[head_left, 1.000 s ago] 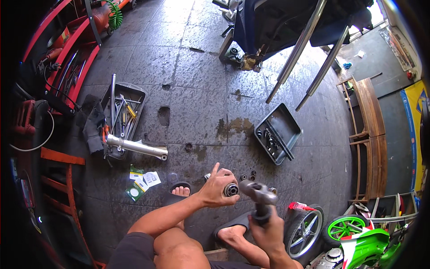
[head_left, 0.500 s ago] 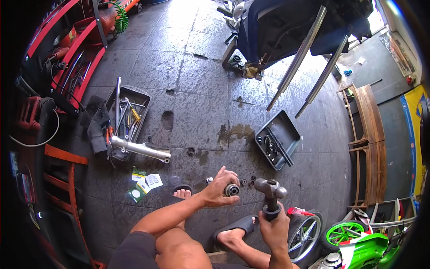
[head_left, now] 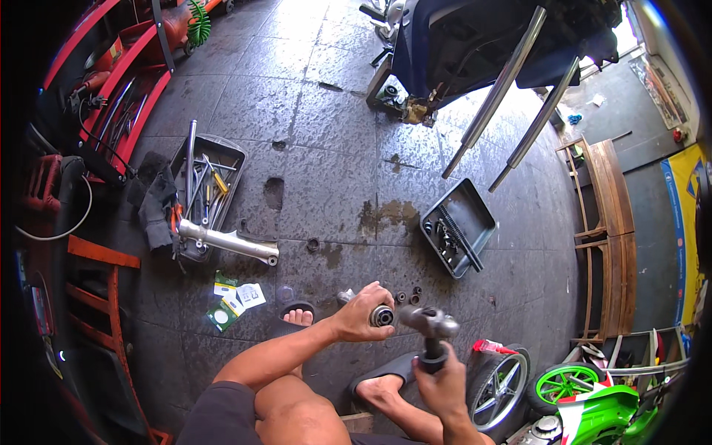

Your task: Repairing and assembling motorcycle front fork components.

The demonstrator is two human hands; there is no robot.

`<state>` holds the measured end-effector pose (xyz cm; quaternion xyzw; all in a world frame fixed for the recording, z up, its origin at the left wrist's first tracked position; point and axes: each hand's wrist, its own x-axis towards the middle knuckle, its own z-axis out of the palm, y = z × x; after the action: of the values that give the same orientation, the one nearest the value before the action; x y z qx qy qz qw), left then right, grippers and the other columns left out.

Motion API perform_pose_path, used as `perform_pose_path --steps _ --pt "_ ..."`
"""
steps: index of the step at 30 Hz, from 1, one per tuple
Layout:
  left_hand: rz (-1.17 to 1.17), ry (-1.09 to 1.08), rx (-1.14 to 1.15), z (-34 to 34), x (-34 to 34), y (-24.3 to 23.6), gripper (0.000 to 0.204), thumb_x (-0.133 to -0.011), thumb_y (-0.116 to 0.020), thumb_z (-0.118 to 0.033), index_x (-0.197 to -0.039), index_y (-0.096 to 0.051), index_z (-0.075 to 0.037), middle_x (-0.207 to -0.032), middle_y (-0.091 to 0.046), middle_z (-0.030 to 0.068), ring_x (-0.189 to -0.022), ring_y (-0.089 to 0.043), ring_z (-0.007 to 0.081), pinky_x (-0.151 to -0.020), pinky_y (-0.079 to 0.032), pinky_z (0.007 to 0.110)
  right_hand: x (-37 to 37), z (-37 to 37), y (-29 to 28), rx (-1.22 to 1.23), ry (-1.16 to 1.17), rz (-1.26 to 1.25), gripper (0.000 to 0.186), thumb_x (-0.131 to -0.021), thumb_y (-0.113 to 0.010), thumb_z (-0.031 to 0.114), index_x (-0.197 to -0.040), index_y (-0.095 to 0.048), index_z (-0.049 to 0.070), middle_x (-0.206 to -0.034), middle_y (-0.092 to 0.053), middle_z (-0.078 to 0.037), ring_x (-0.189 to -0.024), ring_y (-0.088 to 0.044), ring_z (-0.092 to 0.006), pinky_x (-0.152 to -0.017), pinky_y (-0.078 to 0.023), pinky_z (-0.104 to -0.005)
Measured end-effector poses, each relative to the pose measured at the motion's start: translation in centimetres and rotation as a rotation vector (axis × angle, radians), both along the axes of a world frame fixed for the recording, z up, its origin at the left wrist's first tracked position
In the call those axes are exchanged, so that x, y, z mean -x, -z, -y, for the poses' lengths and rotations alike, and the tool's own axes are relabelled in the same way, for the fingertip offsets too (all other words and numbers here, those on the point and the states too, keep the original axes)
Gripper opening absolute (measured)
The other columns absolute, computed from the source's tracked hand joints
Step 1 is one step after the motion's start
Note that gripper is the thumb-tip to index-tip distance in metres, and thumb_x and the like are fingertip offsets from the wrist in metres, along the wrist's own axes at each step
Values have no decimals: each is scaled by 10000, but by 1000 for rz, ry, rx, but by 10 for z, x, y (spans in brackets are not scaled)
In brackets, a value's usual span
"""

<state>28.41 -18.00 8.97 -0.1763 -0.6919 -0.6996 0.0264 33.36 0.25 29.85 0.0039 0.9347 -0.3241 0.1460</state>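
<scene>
**Steel hammer and metal cylinder, hand-held above tiled floor**

Dark grey tiles form the floor [head_left: 341, 185]. Far right: a dark vehicle body [head_left: 482, 44], from which two bright fork tubes [head_left: 493, 96] slope down toward the near side. Far left: a red rack [head_left: 154, 104]. Near right: green bodywork [head_left: 604, 411], with a silver-spoked wheel [head_left: 500, 389] to its left.

Two trays lie on the floor. The left tray [head_left: 233, 157] carries assorted hand tools; a silver fork leg [head_left: 233, 245] lies across its near end. The right tray [head_left: 475, 208] contains a long spring and small dark parts.

Left hand [head_left: 356, 315]: fingers wrapped around a metal cylinder [head_left: 382, 317], its ringed, hollow end exposed and its remaining length mostly hidden by the hand. Right hand [head_left: 441, 386]: clenched around the dark handle of a hammer [head_left: 430, 322], held head up. The slightly blurred hammer head is positioned just right of the metal cylinder, at the near centre of the scene, between the wheel and the left hand.

Green-and-white packets [head_left: 224, 314] lie near left, on the floor. Small dark rings [head_left: 403, 298] lie just beyond the hammer head.
</scene>
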Motion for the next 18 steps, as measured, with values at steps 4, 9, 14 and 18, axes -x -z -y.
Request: perform_pose_path --steps 4,9,14,18 --pt "28 38 12 -2 -2 4 446 -747 -822 -335 -1027 -592 -75 -1029 -634 130 -1110 -619 372 -1245 -279 610 -3 -4 -33 97 -39 -415 381 -914 -781 150 -1220 -639 -28 -978 -759 -174 -847 -755 -286 -743 -580 -396" --pt "-65 76 16 0 -2 3 446 -734 -829 -313 -1031 -591 -81 -967 -630 121 -1008 -638 363 -1236 -307 583 3 1 19 -368 -117 50 432 -904 -714 207 -1289 -626 30 -903 -741 -269 -886 -734 -489 -795 -581 -552" --pt "178 190 -122 8 4 -4 466 -760 -847 -285 -1045 -561 -54 -1086 -613 136 -1075 -610 312 -957 -483 409 16 -20 22 -13 35 -236 352 -874 -785 125 -1172 -650 -4 -788 -725 -183 -749 -774 -304 -680 -567 -393" --pt "16 83 -88 14 3 -7 448 -817 -819 -295 -1145 -636 -52 -1160 -643 145 -1119 -615 317 -1032 -473 437 0 -24 1 -52 54 -186 330 -871 -793 125 -1139 -651 -6 -802 -741 -174 -764 -780 -303 -695 -572 -391"
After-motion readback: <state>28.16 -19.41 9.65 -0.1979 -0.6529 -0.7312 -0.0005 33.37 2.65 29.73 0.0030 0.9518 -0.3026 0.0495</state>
